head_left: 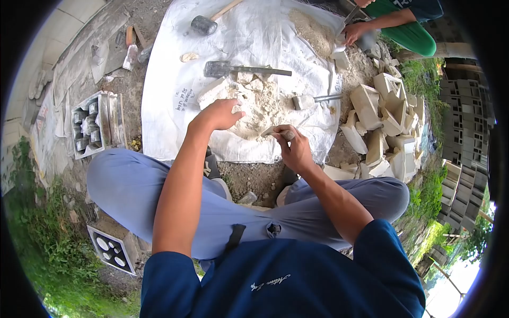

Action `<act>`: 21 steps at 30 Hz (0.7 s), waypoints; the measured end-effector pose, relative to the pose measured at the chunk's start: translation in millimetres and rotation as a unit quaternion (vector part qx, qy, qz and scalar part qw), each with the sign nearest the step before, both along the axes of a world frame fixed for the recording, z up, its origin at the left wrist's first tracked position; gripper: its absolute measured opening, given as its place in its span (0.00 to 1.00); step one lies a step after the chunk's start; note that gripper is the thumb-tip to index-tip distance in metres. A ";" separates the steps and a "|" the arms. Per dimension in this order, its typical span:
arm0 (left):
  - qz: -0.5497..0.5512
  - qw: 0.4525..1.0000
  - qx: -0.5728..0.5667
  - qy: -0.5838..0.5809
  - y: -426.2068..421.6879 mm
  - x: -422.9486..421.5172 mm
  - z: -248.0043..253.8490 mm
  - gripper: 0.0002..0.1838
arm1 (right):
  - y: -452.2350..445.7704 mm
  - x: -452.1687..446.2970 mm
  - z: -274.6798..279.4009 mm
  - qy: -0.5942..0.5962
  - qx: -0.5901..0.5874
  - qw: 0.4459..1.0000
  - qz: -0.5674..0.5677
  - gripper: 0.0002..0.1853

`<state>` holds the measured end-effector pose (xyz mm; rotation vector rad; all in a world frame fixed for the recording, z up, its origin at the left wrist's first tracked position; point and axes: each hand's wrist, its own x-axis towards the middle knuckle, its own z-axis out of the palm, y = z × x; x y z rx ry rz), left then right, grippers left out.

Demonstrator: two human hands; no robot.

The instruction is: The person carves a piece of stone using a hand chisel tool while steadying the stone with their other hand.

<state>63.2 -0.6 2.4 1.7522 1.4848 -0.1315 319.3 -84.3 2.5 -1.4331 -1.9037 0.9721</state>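
My left hand (218,114) reaches over pale broken lumps and powder (257,108) on a white woven sheet (169,79). Its fingers are apart, close to a whitish block (212,91); I cannot tell whether they touch the lumps. In my right hand (296,148) is a small grey flat-tipped tool (269,131), its tip at the near edge of the powder; the grip hides its exact kind. Just beyond the pile lies a hammer (249,69) with a dark head. A second hammer (305,102), with a squarish head, rests to the right of the pile.
A black-headed mallet (204,25) lies at the sheet's far side. Broken pale blocks (384,116) are heaped on the right. On the left stands a metal mould (87,127). Another person's hand (356,33) works at the far right, near a sandy pile (312,33).
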 end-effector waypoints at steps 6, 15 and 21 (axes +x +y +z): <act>0.018 1.000 -0.002 -0.015 -3.3 -0.4 2.7 0.30 | -6.4 -3.1 -5.8 -0.029 0.033 0.998 0.044 0.08; 0.011 1.000 0.007 -0.019 -1.8 -1.8 -0.8 0.31 | -5.3 -6.0 -2.5 -0.007 0.052 0.998 0.036 0.08; 0.009 1.000 0.001 -0.007 0.5 -0.8 1.0 0.31 | 4.5 -8.3 12.9 -0.049 -0.078 0.996 -0.018 0.07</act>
